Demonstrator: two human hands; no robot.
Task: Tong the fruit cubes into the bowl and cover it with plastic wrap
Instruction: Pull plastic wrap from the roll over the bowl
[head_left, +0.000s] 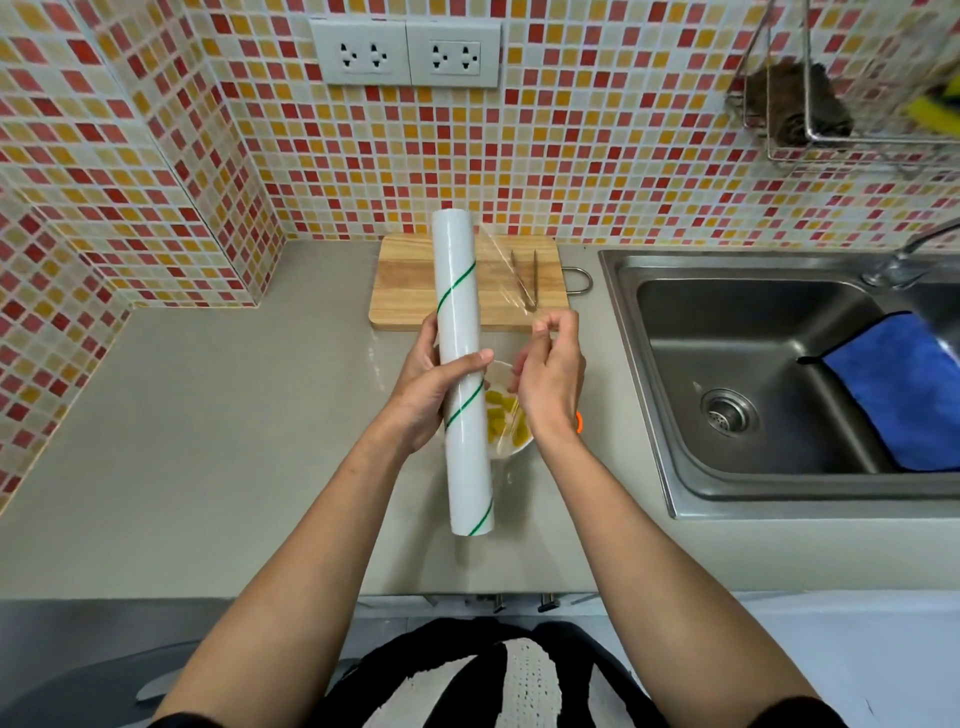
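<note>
No readable text, label, brand, number or sign anywhere in view. Only a thin green spiral line on the white plastic wrap roll (461, 364), no lettering with it. Blank white faces on the two wall sockets (405, 52), no markings legible.
</note>
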